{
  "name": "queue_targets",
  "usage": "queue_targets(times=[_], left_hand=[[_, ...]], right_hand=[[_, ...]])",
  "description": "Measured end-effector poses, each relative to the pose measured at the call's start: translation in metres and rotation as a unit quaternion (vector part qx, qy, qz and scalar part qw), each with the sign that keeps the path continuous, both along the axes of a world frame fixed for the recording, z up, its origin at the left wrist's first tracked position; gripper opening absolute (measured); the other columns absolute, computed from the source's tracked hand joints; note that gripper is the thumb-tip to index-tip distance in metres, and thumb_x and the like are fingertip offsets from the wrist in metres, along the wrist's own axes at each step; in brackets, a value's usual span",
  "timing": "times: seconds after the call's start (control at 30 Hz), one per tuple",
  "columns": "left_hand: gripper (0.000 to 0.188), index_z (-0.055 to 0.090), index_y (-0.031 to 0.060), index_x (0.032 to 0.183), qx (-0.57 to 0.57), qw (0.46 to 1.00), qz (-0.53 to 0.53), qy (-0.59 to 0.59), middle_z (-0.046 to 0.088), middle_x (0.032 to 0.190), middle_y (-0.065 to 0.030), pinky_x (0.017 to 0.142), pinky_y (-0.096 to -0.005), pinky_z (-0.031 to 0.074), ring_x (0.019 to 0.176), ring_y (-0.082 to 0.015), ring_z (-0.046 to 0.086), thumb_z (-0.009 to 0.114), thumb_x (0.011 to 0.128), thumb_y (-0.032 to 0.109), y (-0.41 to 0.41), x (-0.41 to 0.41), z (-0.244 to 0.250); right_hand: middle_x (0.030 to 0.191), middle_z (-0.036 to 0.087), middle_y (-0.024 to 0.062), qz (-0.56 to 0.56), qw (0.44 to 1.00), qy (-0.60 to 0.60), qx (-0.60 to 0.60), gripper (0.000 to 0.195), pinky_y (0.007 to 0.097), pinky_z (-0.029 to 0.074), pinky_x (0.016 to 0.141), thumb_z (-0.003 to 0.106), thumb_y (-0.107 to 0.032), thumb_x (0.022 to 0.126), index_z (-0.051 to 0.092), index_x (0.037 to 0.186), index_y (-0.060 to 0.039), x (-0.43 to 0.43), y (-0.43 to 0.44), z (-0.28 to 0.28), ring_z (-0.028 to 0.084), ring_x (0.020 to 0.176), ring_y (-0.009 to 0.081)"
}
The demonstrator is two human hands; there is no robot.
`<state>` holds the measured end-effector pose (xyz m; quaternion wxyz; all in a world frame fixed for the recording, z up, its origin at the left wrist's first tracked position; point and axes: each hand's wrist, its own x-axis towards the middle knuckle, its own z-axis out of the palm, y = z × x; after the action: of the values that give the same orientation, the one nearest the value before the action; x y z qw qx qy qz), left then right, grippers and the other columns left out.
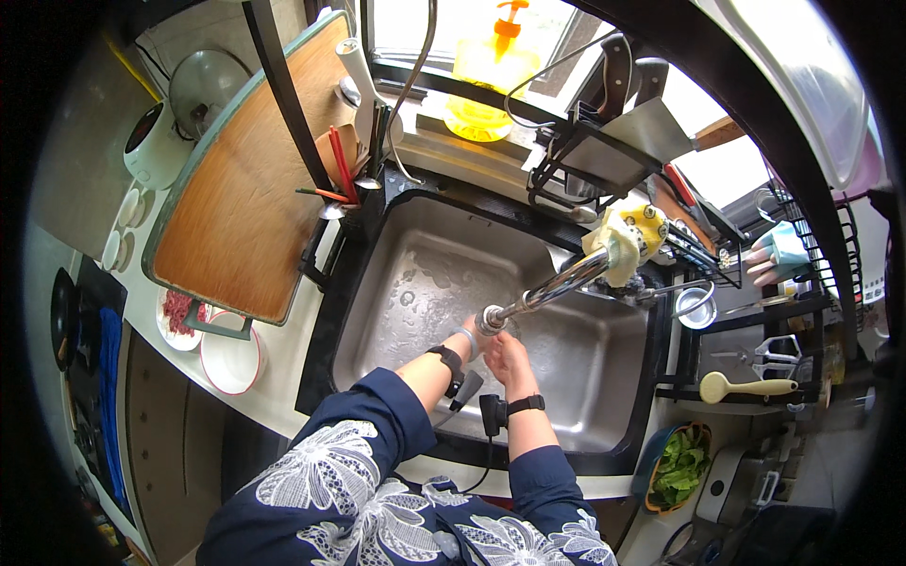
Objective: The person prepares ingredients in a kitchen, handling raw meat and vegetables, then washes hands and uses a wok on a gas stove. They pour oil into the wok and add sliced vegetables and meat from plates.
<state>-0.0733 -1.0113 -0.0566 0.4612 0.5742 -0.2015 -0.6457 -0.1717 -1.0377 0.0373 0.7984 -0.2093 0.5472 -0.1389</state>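
Both my hands are together over the stainless steel sink, just under the spout head of a chrome faucet. My left hand is mostly covered by the spout head, so its fingers are hidden. A pale bangle circles that wrist. My right hand is beside it, slightly cupped, with nothing visible in it. Each forearm wears a black strap with a small device and cable. Drops and wet patches lie on the sink floor.
Left of the sink stand a large wooden cutting board, a white bowl and a plate of raw meat. A yellow cloth hangs over the faucet. Kitchen knives stand in a rack behind. Leafy greens fill a basket at right.
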Motion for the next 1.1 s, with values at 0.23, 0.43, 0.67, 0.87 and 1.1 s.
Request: queue_targets(times=[0.23, 0.43, 0.67, 0.87, 1.1], left_hand=[[0.020, 0.060, 0.0125, 0.081, 0.094, 0.940, 0.178, 0.276, 0.058, 0.066, -0.0088, 0.049, -0.0393, 0.043, 0.057, -0.0230, 0.056, 0.052, 0.087, 0.030, -0.016, -0.016, -0.100], [0.023, 0.065, 0.0115, 0.089, 0.112, 0.987, 0.117, 0.015, 0.065, 0.081, -0.0142, 0.061, -0.0407, 0.047, 0.071, -0.0326, 0.062, 0.061, 0.076, 0.030, -0.005, 0.003, -0.012], [0.022, 0.058, 0.0133, 0.071, 0.040, 0.980, 0.193, -0.025, 0.049, 0.061, -0.0039, 0.046, -0.0311, 0.034, 0.052, -0.0190, 0.044, 0.047, 0.079, 0.031, -0.007, 0.012, 0.123], [0.032, 0.063, 0.0111, 0.099, -0.001, 0.870, -0.189, -0.456, 0.063, 0.097, -0.0185, 0.072, -0.0384, 0.049, 0.093, -0.0322, 0.061, 0.060, 0.076, 0.032, 0.019, 0.017, 0.087], [0.035, 0.062, 0.0116, 0.104, -0.005, 0.925, -0.185, -0.333, 0.062, 0.102, -0.0170, 0.078, -0.0373, 0.048, 0.098, -0.0299, 0.060, 0.058, 0.078, 0.035, 0.002, -0.003, 0.070]], right_hand=[[0.093, 0.064, 0.0054, -0.024, 0.979, -0.192, 0.055, 0.031, 0.0353, 0.050, 0.075, 0.056, -0.037, 0.085, 0.060, 0.102, -0.0114, 0.021, 0.015, 0.019, 0.060, 0.089, 0.0211], [0.092, 0.064, 0.0090, -0.034, 0.991, -0.131, 0.010, 0.037, 0.0358, 0.052, 0.072, 0.070, -0.024, 0.075, 0.057, 0.106, -0.0076, 0.035, 0.036, 0.004, 0.062, 0.083, 0.0230], [0.091, 0.060, 0.0068, 0.028, 0.987, -0.153, -0.028, 0.042, 0.0352, 0.052, 0.070, 0.074, -0.013, 0.072, 0.051, 0.107, -0.0080, 0.037, 0.033, -0.020, 0.061, 0.081, 0.0197], [0.099, 0.059, 0.0062, 0.117, 0.985, -0.128, 0.023, 0.041, 0.0334, 0.051, 0.073, 0.075, -0.016, 0.074, 0.052, 0.108, -0.0076, 0.034, 0.032, 0.028, 0.059, 0.090, 0.0191], [0.090, 0.061, 0.0043, 0.097, 0.989, -0.067, -0.088, 0.035, 0.0335, 0.051, 0.068, 0.074, -0.018, 0.075, 0.056, 0.102, -0.0057, 0.028, 0.025, 0.008, 0.061, 0.081, 0.0178]])
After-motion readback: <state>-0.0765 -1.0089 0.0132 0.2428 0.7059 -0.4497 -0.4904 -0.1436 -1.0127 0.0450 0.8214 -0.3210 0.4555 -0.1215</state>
